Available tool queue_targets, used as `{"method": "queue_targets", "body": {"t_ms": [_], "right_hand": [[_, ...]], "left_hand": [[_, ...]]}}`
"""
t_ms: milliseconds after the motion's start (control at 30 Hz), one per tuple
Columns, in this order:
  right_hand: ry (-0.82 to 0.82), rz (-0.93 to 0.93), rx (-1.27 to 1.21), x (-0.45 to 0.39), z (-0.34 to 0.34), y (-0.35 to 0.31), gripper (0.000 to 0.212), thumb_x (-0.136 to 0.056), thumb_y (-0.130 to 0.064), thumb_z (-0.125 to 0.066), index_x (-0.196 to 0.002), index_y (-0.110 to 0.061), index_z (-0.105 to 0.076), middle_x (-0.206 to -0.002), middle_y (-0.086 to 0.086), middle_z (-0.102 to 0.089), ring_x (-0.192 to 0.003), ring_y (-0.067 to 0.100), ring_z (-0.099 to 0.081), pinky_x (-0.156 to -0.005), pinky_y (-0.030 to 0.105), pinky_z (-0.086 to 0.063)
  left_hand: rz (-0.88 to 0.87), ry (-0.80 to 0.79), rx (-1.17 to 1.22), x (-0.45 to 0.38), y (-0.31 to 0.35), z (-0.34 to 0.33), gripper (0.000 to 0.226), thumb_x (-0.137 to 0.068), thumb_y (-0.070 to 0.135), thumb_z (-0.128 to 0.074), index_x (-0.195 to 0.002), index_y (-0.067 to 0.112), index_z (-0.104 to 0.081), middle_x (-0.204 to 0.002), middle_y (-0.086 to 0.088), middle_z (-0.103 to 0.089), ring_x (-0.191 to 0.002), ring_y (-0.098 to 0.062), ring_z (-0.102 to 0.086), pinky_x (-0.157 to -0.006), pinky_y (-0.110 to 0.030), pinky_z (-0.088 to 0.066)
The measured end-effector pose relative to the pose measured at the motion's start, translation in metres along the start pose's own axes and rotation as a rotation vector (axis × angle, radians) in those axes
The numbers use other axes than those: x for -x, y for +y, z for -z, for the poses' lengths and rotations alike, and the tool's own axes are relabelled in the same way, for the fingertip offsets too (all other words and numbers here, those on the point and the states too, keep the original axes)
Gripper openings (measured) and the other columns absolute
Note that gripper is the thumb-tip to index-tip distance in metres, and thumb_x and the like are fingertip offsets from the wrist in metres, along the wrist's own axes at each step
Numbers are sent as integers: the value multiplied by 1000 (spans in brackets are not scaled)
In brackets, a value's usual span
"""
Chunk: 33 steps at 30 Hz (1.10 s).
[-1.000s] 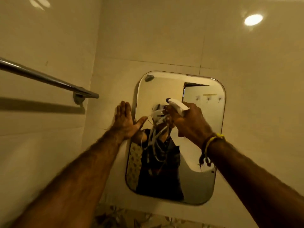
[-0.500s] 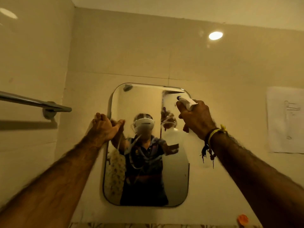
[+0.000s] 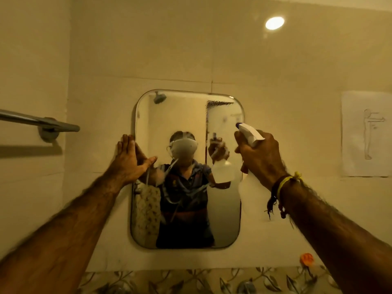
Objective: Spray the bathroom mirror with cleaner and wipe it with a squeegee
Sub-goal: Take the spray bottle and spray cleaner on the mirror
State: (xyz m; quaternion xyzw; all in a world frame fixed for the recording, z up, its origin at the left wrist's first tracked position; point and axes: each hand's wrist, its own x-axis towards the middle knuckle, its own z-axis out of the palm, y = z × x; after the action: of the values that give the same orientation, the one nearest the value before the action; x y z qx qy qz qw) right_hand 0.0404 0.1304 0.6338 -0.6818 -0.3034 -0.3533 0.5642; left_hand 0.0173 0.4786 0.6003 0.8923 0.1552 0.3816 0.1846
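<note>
The rounded rectangular wall mirror (image 3: pixel 222 209) hangs at centre. The left hand (image 3: pixel 129 160), fingers straight and spread, presses flat on its nine o'clock edge. The right hand (image 3: pixel 259 158) grips the white trigger spray bottle (image 3: pixel 250 132) at the mirror's three o'clock edge, nozzle toward the glass. A chrome towel bar (image 3: pixel 38 122) sits at nine o'clock.

The mirror (image 3: pixel 186 209) hangs on the far wall (image 3: pixel 169 49), at centre. The left hand (image 3: pixel 129 160) lies flat on its left edge. The right hand (image 3: pixel 261 158) holds the spray bottle (image 3: pixel 250 134) before its right edge, nozzle toward the glass. A towel rail (image 3: pixel 38 122) sits left; a sheet of paper (image 3: pixel 366 134) hangs right. 1 ceiling light (image 3: pixel 274 23) sits above the mirror, to the right.
</note>
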Motion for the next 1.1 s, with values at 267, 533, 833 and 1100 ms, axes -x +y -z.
{"method": "queue_targets", "body": {"t_ms": [267, 533, 833, 1100], "right_hand": [[-221, 121, -51, 15, -88, -52, 34, -93, -38, -60, -117, -14, -62, -93, 3, -69, -68, 18, -68, -56, 30, -60], [-247, 133, 62, 41, -148, -51, 31, -89, -44, -63, -104, -17, -68, -96, 6, -71, -91, 26, -67, -81, 48, -58], [-44, -49, -161, 24, -84, -6, 21, -94, -31, -61, -113, -22, -63, -89, 4, -69, -64, 8, -70, -46, 22, -55], [174, -162, -58, 18, -38, 16, 36, -95, -35, -60, -128, -22, -60, -87, 7, -70, -56, 14, -64, -33, 14, -41]], "left_hand": [[17, -51, 28, 8, -8, -11, 113, -86, 70, -52, -153, 21, 25, -160, 3, 34, -148, -24, 28, -123, -50, 2], [-43, -47, -5, 7, -27, -11, 96, -94, 61, -46, -155, 29, 21, -162, 9, 29, -150, -19, 24, -120, -65, -4], [-20, -50, -90, 13, -26, -11, 103, -88, 72, -45, -151, 33, 27, -159, 15, 32, -150, -16, 23, -116, -72, -6], [124, -138, 2, 19, 7, -1, 103, -91, 65, -49, -156, 22, 19, -162, 4, 30, -151, -27, 23, -122, -60, -5]]}}
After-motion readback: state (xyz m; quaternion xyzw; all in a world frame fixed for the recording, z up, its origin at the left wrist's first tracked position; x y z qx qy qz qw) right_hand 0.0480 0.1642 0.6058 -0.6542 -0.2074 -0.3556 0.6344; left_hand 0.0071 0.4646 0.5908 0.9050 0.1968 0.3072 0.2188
